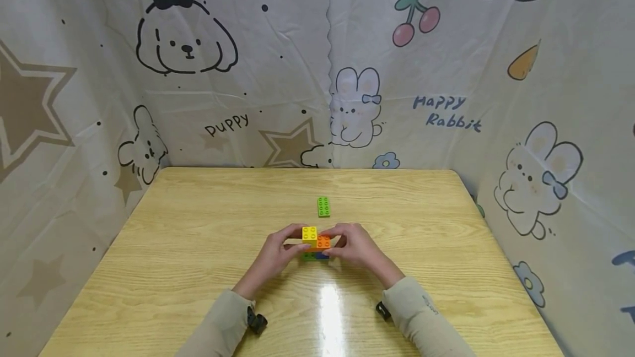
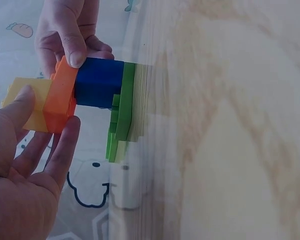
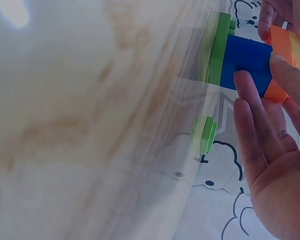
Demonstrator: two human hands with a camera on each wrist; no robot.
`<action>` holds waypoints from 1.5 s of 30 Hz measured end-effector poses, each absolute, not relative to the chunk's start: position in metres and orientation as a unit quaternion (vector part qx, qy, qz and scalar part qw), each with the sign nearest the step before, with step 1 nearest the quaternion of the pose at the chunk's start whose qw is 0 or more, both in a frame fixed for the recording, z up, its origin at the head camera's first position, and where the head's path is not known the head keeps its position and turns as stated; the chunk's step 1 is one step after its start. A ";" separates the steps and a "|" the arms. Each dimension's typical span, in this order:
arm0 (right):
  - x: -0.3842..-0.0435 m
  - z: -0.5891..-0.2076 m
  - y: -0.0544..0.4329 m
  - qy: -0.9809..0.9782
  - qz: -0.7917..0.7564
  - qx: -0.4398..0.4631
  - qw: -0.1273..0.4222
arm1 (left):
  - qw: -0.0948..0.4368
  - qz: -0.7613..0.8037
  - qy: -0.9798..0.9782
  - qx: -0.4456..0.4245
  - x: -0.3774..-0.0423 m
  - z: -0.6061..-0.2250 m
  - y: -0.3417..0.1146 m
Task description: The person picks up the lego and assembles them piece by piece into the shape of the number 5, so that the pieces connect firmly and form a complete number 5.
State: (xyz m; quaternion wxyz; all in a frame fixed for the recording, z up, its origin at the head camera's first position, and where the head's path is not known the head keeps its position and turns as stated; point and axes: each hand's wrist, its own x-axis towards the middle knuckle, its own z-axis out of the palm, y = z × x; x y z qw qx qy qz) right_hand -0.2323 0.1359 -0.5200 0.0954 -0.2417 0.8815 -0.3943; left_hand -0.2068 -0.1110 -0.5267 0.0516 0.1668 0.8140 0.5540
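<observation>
A small stack of toy building bricks stands on the table between both hands. At its bottom lies a green brick plate (image 2: 125, 102), with a blue brick (image 2: 99, 82) on one end. An orange brick (image 1: 324, 242) sits over the blue one, its other end overhanging. On that end is a yellow brick (image 1: 310, 233). My left hand (image 1: 278, 247) grips the yellow brick from the left, thumb against its side and fingertips reaching the orange brick. My right hand (image 1: 358, 244) pinches the orange brick from the right; its thumb lies near the seam with the blue brick.
A loose lime-green brick plate (image 1: 323, 207) lies behind the stack on the wooden table (image 1: 213, 208). Printed cloth (image 1: 288, 70) hangs along the back and both sides. Light glares off the table in front of the stack.
</observation>
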 end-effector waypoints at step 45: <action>-0.226 -0.516 0.160 0.854 -0.431 -0.254 0.143 | 0.062 0.584 0.792 0.163 -0.200 -0.533 -0.100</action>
